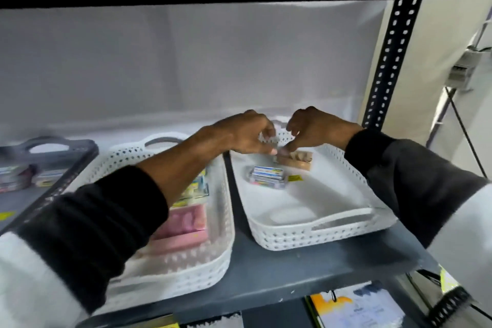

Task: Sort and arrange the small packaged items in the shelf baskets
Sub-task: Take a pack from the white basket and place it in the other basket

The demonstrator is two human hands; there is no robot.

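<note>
Two white perforated baskets stand side by side on a grey shelf. In the right basket [343,231] lie a tan packet [298,161] at the back, a clear pack with blue labels [267,174] and a small yellow tag [295,178]. The left basket [202,271] holds pink packets [183,226] and colourful packs, partly hidden by my forearm. Over the back of the right basket, my left hand [243,133] and my right hand [310,128] meet, fingertips pinched together at the left end of the tan packet.
A dark grey basket [66,152] with several small packs stands at the far left. A black perforated upright [391,61] frames the shelf on the right. The shelf above hangs low. Papers and packets lie on the shelf below [356,306].
</note>
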